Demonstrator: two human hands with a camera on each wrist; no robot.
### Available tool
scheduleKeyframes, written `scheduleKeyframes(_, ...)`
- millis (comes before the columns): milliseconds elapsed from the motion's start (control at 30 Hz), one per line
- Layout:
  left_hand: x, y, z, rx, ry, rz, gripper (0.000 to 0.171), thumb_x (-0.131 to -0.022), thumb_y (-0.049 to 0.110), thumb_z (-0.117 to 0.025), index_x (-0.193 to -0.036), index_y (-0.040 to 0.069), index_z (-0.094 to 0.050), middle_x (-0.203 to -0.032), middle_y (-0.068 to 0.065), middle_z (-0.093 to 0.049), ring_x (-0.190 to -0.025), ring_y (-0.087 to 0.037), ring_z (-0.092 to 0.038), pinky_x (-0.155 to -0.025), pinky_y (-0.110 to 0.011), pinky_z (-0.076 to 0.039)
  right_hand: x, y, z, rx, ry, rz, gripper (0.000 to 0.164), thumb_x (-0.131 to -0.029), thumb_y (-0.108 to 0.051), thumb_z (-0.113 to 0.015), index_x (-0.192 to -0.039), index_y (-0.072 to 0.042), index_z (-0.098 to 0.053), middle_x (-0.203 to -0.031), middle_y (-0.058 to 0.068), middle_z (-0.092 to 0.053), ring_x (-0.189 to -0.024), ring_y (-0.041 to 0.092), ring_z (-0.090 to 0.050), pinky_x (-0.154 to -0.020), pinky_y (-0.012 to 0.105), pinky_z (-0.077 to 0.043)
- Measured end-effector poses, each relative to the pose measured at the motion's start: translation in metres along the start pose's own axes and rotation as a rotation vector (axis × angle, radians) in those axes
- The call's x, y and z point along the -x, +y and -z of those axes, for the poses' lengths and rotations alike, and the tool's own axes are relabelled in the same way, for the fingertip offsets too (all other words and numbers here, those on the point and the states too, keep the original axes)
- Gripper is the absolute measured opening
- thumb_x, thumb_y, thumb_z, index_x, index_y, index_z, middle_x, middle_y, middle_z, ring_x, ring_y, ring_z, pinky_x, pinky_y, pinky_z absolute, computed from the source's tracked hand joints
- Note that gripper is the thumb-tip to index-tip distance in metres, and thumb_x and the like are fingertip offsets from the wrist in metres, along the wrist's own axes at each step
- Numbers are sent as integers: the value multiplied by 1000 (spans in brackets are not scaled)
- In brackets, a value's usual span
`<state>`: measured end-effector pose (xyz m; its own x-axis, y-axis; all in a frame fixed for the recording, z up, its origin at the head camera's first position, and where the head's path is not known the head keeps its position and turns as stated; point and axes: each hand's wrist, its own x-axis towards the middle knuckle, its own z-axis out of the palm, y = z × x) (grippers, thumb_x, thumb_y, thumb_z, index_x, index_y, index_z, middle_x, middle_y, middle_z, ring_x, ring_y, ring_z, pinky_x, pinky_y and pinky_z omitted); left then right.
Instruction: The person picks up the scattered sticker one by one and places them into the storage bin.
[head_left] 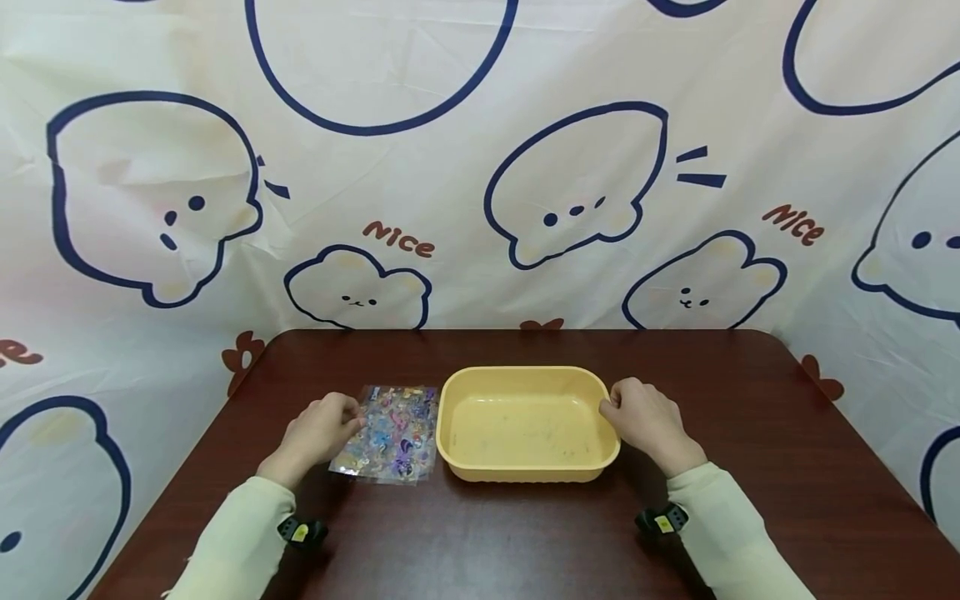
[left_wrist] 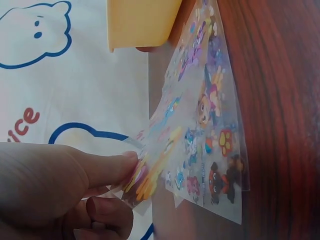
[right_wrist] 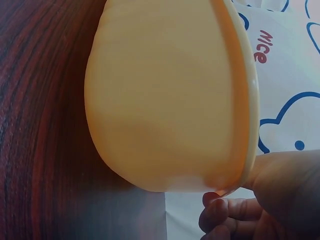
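My left hand [head_left: 321,432] pinches the left edge of clear sticker sheets [head_left: 393,433] printed with small colourful cartoon figures. In the left wrist view the thumb presses on a lifted corner of a sheet [left_wrist: 150,175], while other sheets fan out beneath it. To the right of the sheets, a yellow plastic basin [head_left: 528,471] stands on the table with nothing inside but faint specks on its floor. My right hand [head_left: 651,419] grips the basin's right rim, thumb at the inside and curled fingers under the lip, as the right wrist view shows.
Everything stands on a dark red-brown wooden table [head_left: 480,542]. Behind and at both sides hangs a white cloth [head_left: 457,183] with blue cartoon outlines. Each wrist wears a black strap device, the left one [head_left: 302,532] and the right one [head_left: 663,521].
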<state>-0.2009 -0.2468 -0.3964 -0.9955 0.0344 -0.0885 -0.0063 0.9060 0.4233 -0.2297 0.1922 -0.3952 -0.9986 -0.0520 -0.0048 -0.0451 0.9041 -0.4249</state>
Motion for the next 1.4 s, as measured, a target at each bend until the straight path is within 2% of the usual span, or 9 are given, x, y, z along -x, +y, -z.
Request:
scheduleKeyframes(433,5,3,5,15,3,15,15,-101,18,-61,-94,7,-69,-82,-5,-68,-67,-17,-56,-59,-35,-42,1,-1,2,-3,-7,-4,34,-92,-20,-56,-60,-14,-46,-55,-1,-42,-51,16,-46,-48,27,-30)
scheduleKeyframes(700,8,6,9,29,24,8,15,-101,18,-61,-97,6,-69,-88,-6,-72,-69,-16,-60,-58,-36,-45,2,-1,1,-8,-16,-9,34,-93,-20,-56,-60,-13,-47,-55,0,-43,-51,16,-46,-48,27,-31)
scheduleKeyframes(933,10,9,13,33,40,4,16,-101,19,-61,-99,5,-68,-89,-8,-73,-67,-16,-58,-57,-35,-44,0,-1,0,-8,-19,-21,35,-93,-21,-57,-60,-14,-47,-55,-1,-44,-51,16,-48,-47,26,-31)
scheduleKeyframes(1133,11,7,16,22,59,-7,16,-101,19,-62,-100,6,-69,-97,-11,-75,-71,-16,-63,-59,-36,-46,0,1,-2,-8,-13,-10,36,-92,-20,-57,-58,-14,-46,-54,-1,-43,-50,16,-47,-47,26,-30)
scheduleKeyframes(1400,13,5,23,38,87,-7,16,-101,19,-61,-100,6,-70,-86,-8,-71,-67,-18,-57,-56,-33,-41,1,0,-1,-12,-5,-4,36,-93,-20,-57,-59,-13,-48,-55,0,-44,-51,17,-47,-47,26,-31)
